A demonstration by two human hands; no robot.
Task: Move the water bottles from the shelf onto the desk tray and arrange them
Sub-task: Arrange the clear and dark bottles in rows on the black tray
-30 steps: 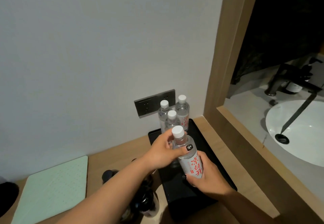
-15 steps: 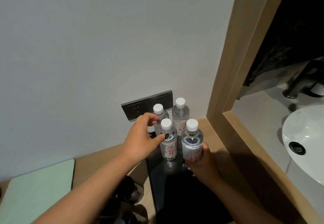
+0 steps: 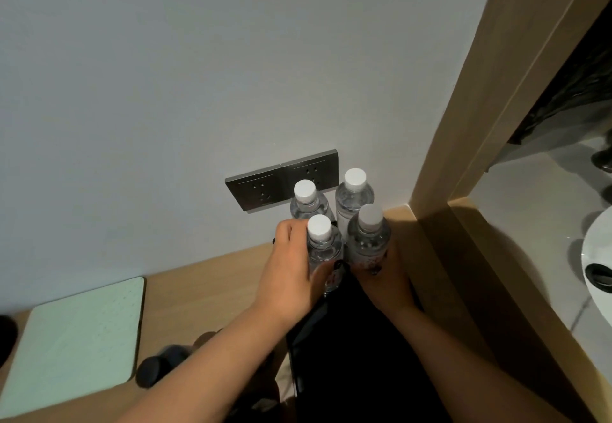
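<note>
Standing upright at the far end of the black tray [image 3: 344,373], four clear water bottles with white caps are grouped in a two-by-two block against the wall, beyond both hands. Clear liquid is seen in each bottle. The tray is laid on the wooden desk [image 3: 205,286] and extends from the bottles back between the two forearms.

The front left bottle [image 3: 323,250] is gripped by the left hand [image 3: 288,276], fingers curled round its far side and thumb across its label. The front right bottle [image 3: 367,240] is held at its lower body by the right hand [image 3: 385,280], fingers wrapped round it from the right. The two front bottles are set just beside each other. The rear left bottle [image 3: 306,202] and rear right bottle [image 3: 354,192] are placed directly behind them, untouched by either hand.

A pale green pad [image 3: 73,336] is located well to the left of the left hand. A double wall socket [image 3: 275,180] is mounted behind the bottles.
</note>
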